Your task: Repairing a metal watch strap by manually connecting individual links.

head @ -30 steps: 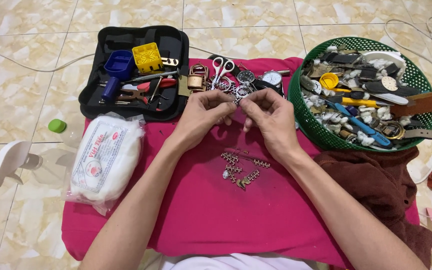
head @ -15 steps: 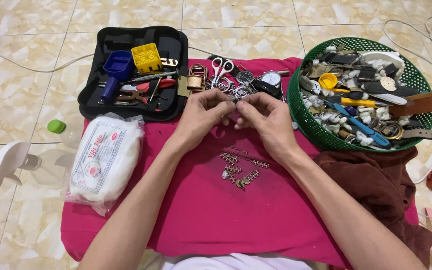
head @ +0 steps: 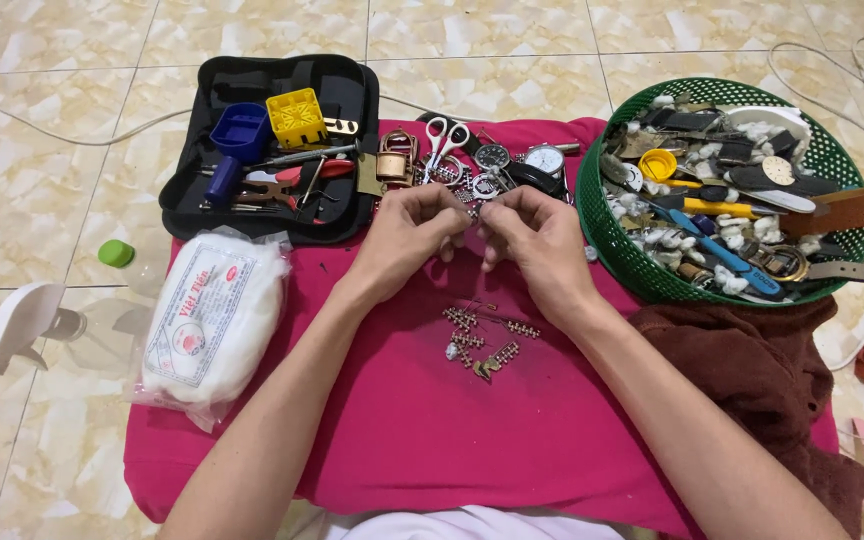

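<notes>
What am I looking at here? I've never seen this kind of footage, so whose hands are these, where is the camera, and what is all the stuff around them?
The one picture comes from a camera worn on a person's head, looking down at their own bare hands. There is no machine. The left hand and right hand meet over a pink cushion and pinch a small metal piece between them, too small to identify. Below them lie loose watch band links. Behind sit an open black tool case, scissors and watches. A green basket of watch parts stands on the right, a white packet on the left, a brown cloth by the right forearm.
</notes>
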